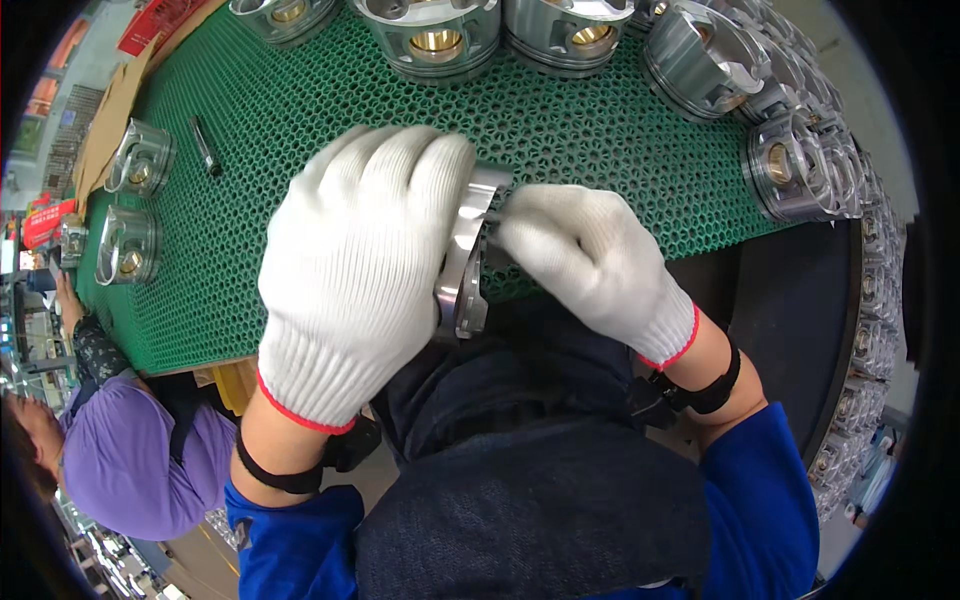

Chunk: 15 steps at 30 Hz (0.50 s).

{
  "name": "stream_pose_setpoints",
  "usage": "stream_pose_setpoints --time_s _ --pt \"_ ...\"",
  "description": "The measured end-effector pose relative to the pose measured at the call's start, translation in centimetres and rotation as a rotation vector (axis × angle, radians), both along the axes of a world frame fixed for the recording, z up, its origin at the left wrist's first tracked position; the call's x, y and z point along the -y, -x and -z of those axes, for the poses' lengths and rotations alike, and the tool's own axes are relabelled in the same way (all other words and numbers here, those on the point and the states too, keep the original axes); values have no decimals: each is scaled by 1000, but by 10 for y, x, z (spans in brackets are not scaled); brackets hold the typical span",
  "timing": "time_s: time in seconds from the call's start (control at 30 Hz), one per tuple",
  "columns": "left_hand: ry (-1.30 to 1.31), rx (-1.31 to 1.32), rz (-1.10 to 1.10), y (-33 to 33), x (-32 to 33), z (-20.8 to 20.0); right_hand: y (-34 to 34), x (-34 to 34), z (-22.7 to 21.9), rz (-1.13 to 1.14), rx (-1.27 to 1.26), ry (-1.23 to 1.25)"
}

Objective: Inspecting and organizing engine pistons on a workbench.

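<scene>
My left hand (pixel 355 245), in a white knit glove with a red cuff edge, wraps round a shiny metal piston (pixel 464 245). The piston is held on its side above the near edge of a green mat (pixel 270 115) with a honeycomb pattern. From the right, my right hand (pixel 595 260), gloved the same way, is closed in a pinch against the piston's open side. A small greyish bit shows at its fingertips; I cannot make out whether it is a separate part or belongs to the piston. The palm side of my left hand is hidden.
More pistons (pixel 425 45) with brass-coloured pin bores stand along the far edge and crowd the right side. Two pistons (pixel 130 245) stand at the left, near a black pen-like object (pixel 205 146) and cardboard (pixel 115 120). A co-worker in purple (pixel 150 450) is at lower left.
</scene>
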State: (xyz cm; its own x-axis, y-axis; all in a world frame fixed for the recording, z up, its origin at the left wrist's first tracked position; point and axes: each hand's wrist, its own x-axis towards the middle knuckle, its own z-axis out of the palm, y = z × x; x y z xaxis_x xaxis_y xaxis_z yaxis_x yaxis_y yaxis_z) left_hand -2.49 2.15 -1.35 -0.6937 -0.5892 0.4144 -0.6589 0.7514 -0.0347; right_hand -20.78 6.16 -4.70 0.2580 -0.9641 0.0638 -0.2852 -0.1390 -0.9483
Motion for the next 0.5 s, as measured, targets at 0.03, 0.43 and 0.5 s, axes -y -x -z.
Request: stream_pose_setpoints --time_s 0.03,0.43,0.5 --pt "-24 7 10 2 5 -2 -3 -1 2 21 -94 155" --pt "-286 335 -18 31 66 -13 9 10 -23 -121 -747 524" --pt "-273 326 -10 32 69 -12 4 11 -24 -118 -803 605"
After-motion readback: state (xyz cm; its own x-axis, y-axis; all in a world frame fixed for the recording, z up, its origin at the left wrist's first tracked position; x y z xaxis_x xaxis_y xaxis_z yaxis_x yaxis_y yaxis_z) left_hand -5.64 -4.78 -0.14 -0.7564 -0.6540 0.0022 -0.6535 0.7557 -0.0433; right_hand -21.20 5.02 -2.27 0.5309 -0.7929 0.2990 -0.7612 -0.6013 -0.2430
